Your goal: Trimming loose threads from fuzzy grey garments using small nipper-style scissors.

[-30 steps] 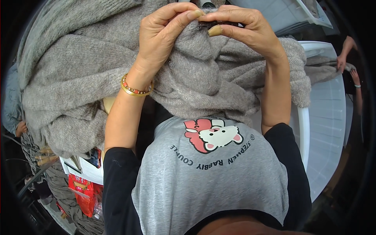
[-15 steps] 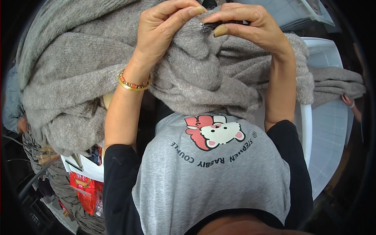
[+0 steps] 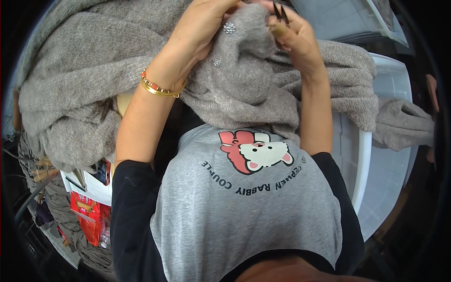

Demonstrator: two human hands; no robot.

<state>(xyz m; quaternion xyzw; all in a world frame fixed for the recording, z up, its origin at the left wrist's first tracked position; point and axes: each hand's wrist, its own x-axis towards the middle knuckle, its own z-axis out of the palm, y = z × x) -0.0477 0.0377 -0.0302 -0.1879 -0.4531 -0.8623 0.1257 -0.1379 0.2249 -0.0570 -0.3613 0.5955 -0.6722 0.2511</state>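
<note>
A grey knitted garment (image 3: 94, 61) with small sparkly buttons (image 3: 229, 27) is bunched up in front of me. My left hand (image 3: 202, 23), with a gold and coral bracelet (image 3: 157, 87) on the wrist, grips a fold of the knit at the top of the picture. My right hand (image 3: 296, 37) holds a small pair of dark scissors (image 3: 281, 11) against the same fold, right beside the left hand. The fingertips of both hands are cut off by the upper edge. My grey printed shirt with black sleeves fills the lower middle.
A white plastic crate (image 3: 385, 141) stands at my right, with part of the grey knit draped over its rim. More grey knitwear (image 3: 404, 124) lies further right. At lower left are a red packet (image 3: 87, 216), papers and dark cables.
Both hands have lifted the fold of knit higher toward the top edge. The sparkly buttons have come into sight below the left hand, and the scissors show more clearly in the right.
</note>
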